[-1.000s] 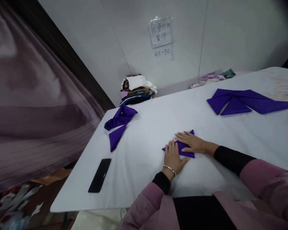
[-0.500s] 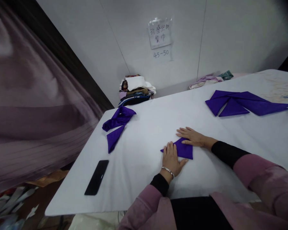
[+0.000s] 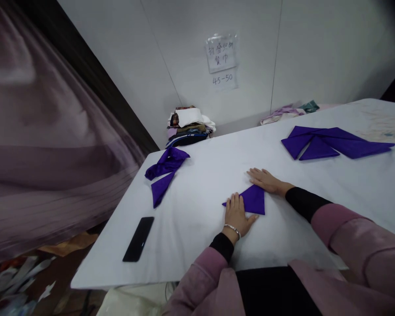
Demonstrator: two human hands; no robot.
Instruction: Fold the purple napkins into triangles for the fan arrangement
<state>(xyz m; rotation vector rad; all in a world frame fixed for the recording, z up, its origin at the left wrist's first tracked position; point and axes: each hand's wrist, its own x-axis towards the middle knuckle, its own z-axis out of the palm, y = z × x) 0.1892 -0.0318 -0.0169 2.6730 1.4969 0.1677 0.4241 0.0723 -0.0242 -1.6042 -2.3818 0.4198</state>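
A purple napkin (image 3: 255, 201), folded into a small flat triangle-like shape, lies on the white-covered table (image 3: 197, 245). My left hand (image 3: 237, 216) rests flat over its left part, fingers stretched out and thumb apart; a narrow purple tip shows left of the fingers. At the napkin's upper corner lies my right hand (image 3: 266, 181), palm down with fingers extended, covering that corner. Neither hand grips the cloth. The part of the napkin beneath my left fingers is hidden.
Another purple cloth (image 3: 166, 169) lies loosely folded at left, above a black phone (image 3: 138, 239). Larger folded purple cloths (image 3: 325, 142) lie at back right. A stack of fabrics (image 3: 189, 127) stands by the wall, under a handwritten sign (image 3: 221, 52). A curtain (image 3: 52, 131) hangs at left.
My right hand has slid slightly up to the napkin's upper corner, uncovering more of it. My left hand stays on the left part. The view has shifted a little.
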